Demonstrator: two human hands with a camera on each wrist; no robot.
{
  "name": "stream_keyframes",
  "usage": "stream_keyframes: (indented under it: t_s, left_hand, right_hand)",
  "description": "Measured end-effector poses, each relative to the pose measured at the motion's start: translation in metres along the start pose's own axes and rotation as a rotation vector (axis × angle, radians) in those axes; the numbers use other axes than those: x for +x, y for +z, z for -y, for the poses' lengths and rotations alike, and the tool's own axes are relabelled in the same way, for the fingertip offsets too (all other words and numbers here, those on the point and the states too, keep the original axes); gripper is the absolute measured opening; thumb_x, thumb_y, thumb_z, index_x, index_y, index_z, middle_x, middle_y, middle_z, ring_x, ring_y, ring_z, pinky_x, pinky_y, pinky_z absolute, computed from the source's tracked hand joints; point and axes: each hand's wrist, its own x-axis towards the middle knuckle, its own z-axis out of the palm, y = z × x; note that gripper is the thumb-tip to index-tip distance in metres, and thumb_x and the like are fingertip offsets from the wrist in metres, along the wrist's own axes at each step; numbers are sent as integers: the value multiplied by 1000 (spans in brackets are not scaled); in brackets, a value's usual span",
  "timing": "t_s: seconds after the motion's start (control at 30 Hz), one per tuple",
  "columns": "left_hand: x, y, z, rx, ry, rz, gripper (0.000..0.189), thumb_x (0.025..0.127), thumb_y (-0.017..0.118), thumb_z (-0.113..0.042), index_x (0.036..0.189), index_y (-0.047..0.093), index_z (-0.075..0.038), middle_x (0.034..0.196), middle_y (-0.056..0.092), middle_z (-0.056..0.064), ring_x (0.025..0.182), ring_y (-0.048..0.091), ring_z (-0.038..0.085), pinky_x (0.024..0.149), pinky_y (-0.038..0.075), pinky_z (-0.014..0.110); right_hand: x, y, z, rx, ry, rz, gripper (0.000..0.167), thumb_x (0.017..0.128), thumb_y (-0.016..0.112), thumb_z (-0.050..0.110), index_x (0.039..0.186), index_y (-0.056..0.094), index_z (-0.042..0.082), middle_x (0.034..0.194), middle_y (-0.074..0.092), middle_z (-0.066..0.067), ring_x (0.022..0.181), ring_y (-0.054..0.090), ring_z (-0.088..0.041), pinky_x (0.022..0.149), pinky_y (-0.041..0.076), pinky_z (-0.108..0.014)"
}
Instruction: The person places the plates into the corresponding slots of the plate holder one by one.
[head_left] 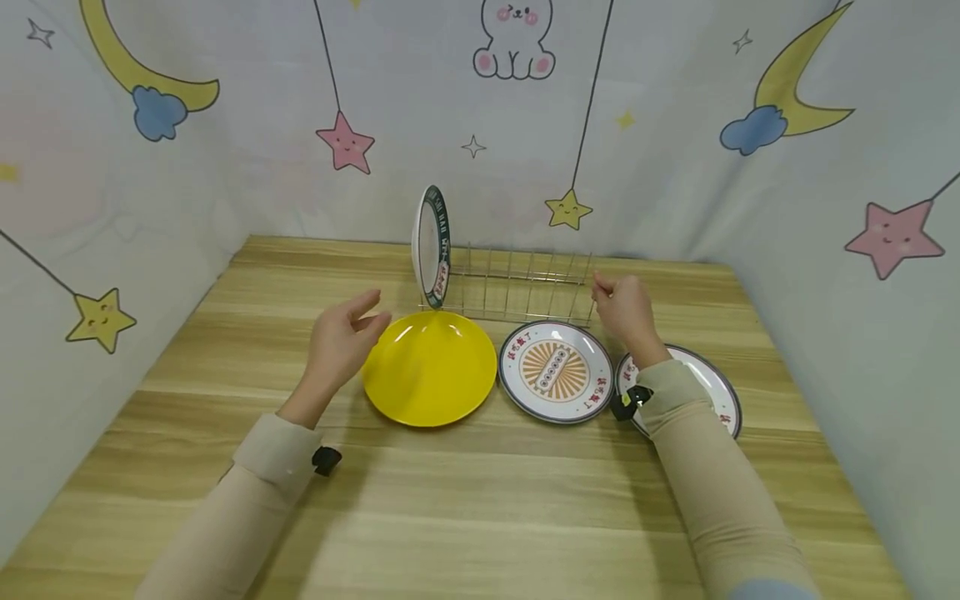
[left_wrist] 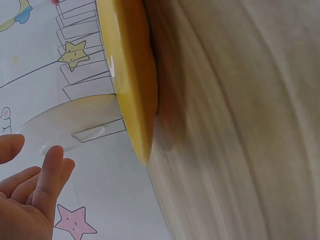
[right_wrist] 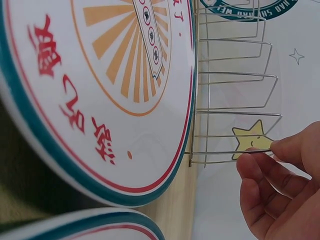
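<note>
My right hand (head_left: 626,312) pinches the end wire of a silver wire dish rack (head_left: 529,287) between thumb and fingers, as the right wrist view shows at the rack (right_wrist: 237,74). At the rack's left end a white plate with a green lettered rim (head_left: 422,246) stands upright on edge. My left hand (head_left: 341,342) is held in the air to the left, fingers loosely extended and holding nothing. It is nearest the yellow plate (head_left: 429,375), which lies flat in front of the rack. In the left wrist view the hand overlaps the upright plate (left_wrist: 75,120).
A white plate with an orange sunburst (head_left: 555,404) lies flat right of the yellow one. Another white plate (head_left: 723,392) is farther right, partly covered by my right forearm. Behind the wooden table (head_left: 480,517) hangs a patterned cloth (head_left: 420,100); more cloth flanks both sides.
</note>
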Motion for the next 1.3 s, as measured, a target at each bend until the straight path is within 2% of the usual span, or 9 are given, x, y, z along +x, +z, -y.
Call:
stream_keyframes:
  t_s: [0.23, 0.33, 0.53, 0.67, 0.93, 1.3]
  left_hand:
    - [-10, -3, 11, 10, -45, 48, 53, 100, 62, -23, 146, 46, -4, 147, 47, 14, 116, 62, 30, 84, 56, 35]
    - [-13, -4, 15, 34, -46, 63, 54, 100, 61, -24, 146, 46, -2, 147, 46, 16, 116, 62, 32, 85, 55, 37]
    - [-19, -7, 22, 86, -76, 93, 61, 99, 62, -30, 148, 41, -1, 149, 43, 18, 117, 61, 33, 88, 54, 40]
    - [-24, -9, 24, 107, -124, 122, 67, 98, 62, -34, 151, 37, -2, 152, 39, 18, 121, 57, 35, 89, 54, 42]
    - [-28, -11, 28, 123, -147, 173, 74, 96, 63, -37, 152, 32, 1, 154, 33, 21, 126, 52, 39, 91, 52, 44]
    - [-32, -11, 30, 155, -201, 299, 87, 96, 62, -42, 156, 17, 2, 158, 19, 26, 133, 41, 47, 101, 43, 57]
  right_hand:
    - [0, -2, 2, -11, -36, -24, 27, 98, 59, 10, 122, 68, 3, 99, 74, -14, 52, 47, -13, 46, 37, -26]
    - [-1, -2, 3, -11, -40, -27, 27, 98, 59, 9, 123, 68, 3, 98, 74, -14, 53, 48, -14, 47, 37, -27]
    - [-1, -2, 2, -24, -38, -22, 28, 99, 57, 10, 124, 67, 3, 105, 73, -14, 51, 46, -12, 47, 36, -27]
    - [0, -2, 2, -25, -37, -24, 28, 99, 58, 10, 124, 67, 4, 106, 73, -14, 49, 44, -11, 46, 35, -26]
    - [-1, -2, 3, -2, -33, -16, 28, 99, 58, 10, 124, 67, 3, 102, 73, -16, 47, 43, -11, 42, 32, -23]
    - [-2, -1, 1, -19, -54, -24, 27, 99, 58, 9, 123, 68, 2, 103, 73, -15, 47, 42, -11, 43, 33, -25]
